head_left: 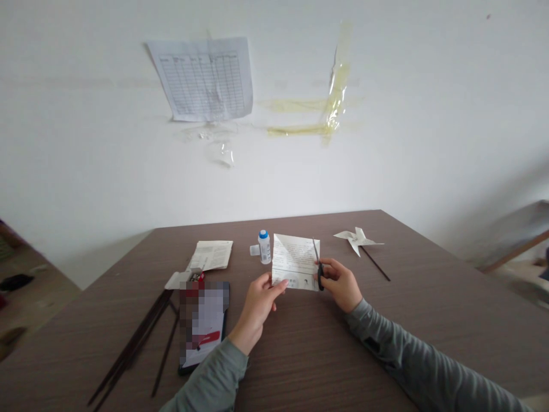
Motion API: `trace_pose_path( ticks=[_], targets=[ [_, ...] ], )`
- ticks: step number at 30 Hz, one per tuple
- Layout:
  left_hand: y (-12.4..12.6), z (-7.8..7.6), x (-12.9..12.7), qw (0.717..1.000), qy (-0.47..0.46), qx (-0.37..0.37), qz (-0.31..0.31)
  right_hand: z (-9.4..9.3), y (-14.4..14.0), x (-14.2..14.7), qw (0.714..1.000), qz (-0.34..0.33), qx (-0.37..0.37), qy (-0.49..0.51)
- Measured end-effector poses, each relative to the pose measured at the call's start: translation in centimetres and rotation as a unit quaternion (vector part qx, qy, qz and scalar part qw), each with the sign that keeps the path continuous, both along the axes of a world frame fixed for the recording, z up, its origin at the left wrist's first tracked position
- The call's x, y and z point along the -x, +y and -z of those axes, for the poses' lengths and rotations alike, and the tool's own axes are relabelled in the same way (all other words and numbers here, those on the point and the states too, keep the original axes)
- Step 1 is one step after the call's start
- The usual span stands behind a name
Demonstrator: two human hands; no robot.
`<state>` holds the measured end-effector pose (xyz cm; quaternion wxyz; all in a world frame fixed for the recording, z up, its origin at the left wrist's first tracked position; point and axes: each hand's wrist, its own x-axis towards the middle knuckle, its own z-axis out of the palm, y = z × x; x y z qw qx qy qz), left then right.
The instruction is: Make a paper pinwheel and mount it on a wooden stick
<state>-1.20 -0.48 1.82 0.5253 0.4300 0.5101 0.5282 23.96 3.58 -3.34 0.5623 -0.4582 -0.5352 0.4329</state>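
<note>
My left hand [262, 303] pinches the lower left corner of a squarish sheet of printed paper [295, 257], holding it up off the table. Creases run across the sheet. In my right hand [341, 283] is a pair of dark-handled scissors [319, 274], fingers closed round the handles. The blades point away from me along the paper's right edge; whether they are cutting into it I cannot tell. Just behind the sheet's left side stands a clear glue bottle [265, 252] with a blue top, and a small clear cap [254, 250] sits beside it.
A paper pinwheel [358, 238] on a dark stick lies at the right. On the left are stacked paper sheets [214, 254], a small open box [182, 279], several dark sticks [132, 343] and a phone [206, 332]. A white wall rises behind the table [300, 366].
</note>
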Motion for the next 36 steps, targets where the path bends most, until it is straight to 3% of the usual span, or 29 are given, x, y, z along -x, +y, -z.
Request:
trace_pose_path(
  ticks=[12,23,29,36],
  targets=[
    [0.7,0.0,1.0,1.0,0.015,-0.01,-0.021,0.1,-0.1,0.3,1.0,-0.007,-0.006,0.012],
    [-0.4,1.3,-1.0,0.997,-0.072,0.023,-0.026,-0.2,-0.2,1.3,0.994,0.049,-0.002,0.096],
    [-0.4,1.5,-1.3,0.999,-0.038,0.024,0.006,-0.6,-0.9,2.4,0.991,0.056,0.008,0.124],
    [-0.2,1.5,-1.4,0.999,-0.037,0.013,-0.014,-0.6,-1.1,2.6,0.992,0.043,0.002,0.118]
  ],
)
